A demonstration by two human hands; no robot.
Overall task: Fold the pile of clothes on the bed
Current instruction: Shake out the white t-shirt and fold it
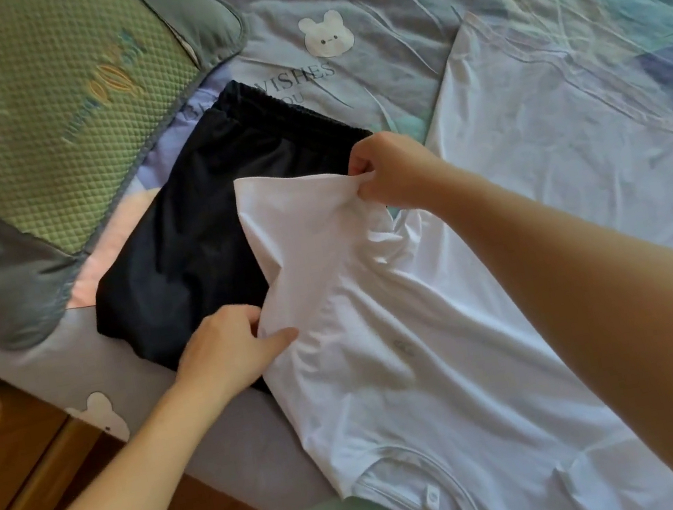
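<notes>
A white T-shirt point(392, 361) lies on the bed, its collar and label near the bottom edge of the view. My left hand point(226, 353) pinches one corner of the sleeve or hem on the left. My right hand point(391, 170) pinches the far corner and lifts it a little. The raised white flap lies over a folded pair of dark navy shorts point(186, 244) with an elastic waistband, which sits beside the shirt on the left.
A green quilted pillow point(35, 113) with grey trim lies at the upper left. The bed sheet point(376, 25) is pastel with a bear print. A second white cloth point(576, 152) is spread at the right. The wooden floor point(26, 462) shows beyond the bed's left edge.
</notes>
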